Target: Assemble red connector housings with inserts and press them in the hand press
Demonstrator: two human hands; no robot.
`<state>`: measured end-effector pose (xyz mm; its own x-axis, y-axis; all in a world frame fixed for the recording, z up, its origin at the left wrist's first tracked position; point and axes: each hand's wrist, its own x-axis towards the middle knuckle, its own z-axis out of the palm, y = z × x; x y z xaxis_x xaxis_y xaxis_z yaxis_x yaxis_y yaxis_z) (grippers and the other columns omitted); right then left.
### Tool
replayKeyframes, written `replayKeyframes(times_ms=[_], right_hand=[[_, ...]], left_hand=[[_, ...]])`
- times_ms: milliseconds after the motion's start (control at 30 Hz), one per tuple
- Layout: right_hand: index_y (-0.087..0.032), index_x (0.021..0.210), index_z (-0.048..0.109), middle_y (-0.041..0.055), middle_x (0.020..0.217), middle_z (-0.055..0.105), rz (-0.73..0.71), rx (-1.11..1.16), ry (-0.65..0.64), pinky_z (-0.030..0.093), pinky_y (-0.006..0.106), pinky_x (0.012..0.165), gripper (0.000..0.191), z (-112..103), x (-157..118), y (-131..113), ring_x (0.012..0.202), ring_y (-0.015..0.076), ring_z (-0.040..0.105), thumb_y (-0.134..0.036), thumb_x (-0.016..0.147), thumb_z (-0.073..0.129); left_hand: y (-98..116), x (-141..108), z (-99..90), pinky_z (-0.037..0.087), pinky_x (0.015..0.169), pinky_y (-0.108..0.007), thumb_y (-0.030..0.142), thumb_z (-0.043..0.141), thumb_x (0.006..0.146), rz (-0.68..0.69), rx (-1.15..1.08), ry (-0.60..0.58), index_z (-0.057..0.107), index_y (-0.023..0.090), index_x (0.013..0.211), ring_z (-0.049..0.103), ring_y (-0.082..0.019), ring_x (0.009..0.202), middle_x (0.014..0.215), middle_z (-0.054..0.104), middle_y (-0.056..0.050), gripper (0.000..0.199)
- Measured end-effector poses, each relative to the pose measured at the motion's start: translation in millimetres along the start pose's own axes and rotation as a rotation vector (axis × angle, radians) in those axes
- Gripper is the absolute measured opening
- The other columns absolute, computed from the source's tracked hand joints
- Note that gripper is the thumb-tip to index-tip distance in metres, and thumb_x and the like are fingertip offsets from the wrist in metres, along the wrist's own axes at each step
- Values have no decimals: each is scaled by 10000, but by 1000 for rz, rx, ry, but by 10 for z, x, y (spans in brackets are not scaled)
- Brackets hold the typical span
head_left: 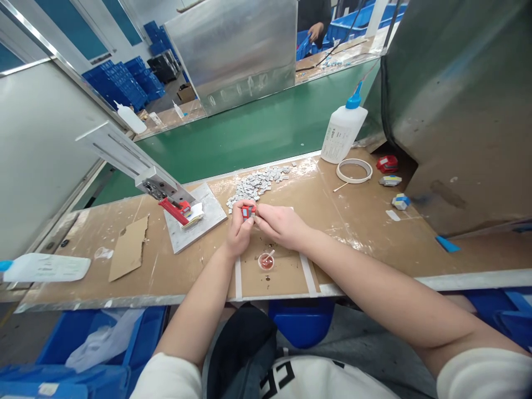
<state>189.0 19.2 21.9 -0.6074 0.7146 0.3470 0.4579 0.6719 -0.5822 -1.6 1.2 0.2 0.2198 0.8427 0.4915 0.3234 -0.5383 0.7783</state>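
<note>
Near the middle of the bench, my left hand is closed around a small red and grey piece. My right hand meets it from the right, its fingers pinched together at the piece's edge; whatever they hold is too small to make out. Behind the hands lies a pile of small grey-white pieces. Nearer to me than the hands, a small clear cup of reddish liquid stands on the bench with a white stick in it.
A metal press on a plate stands left, beside a cardboard piece. A white bottle, a tape roll and several small coloured parts lie right. Behind runs a green belt. A person's hand shows far back.
</note>
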Motion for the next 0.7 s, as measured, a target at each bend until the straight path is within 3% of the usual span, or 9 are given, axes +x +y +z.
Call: replayKeyframes(times_ms=[200,367,467,567,700], right_hand=[[-205,1010,528,70,973,701,39,-93,-54,233,311,630,207,17,-5,31,786,198,611,-332,1108,397],[-195,1036,549,90,1022,714,68,-106,-59,252,312,642,198,47,11,27,840,209,635,-318,1108,411],[-205,1013,560,77,1012,713,72,-30,-48,307,299,684,219,14,41,19,838,205,628,-313,1106,393],[-210,995,587,61,969,711,102,70,-54,355,294,735,259,-72,60,33,827,204,617,-318,1096,374],[-208,1026,678,63,999,738,-19,135,-170,360,291,768,305,-281,2,36,870,208,622,-340,1072,408]], left_hand=[[-63,-8,-25,503,1060,-436,486,486,1059,-35,8,-48,464,244,1305,596,-256,1143,1240,573,-106,345],[-59,-9,-10,527,992,-417,505,547,1020,-85,1,-42,469,232,1274,594,-245,1085,1210,575,-106,381],[-43,38,30,550,834,-364,447,571,975,-251,-242,-23,460,249,1209,604,-205,927,1103,589,-65,326],[11,115,56,439,610,-258,342,619,879,-481,-596,-26,480,248,1133,474,-120,638,875,539,13,304],[113,198,20,334,549,-224,292,708,762,-563,-873,-9,537,217,1083,348,-55,537,885,574,19,372]])
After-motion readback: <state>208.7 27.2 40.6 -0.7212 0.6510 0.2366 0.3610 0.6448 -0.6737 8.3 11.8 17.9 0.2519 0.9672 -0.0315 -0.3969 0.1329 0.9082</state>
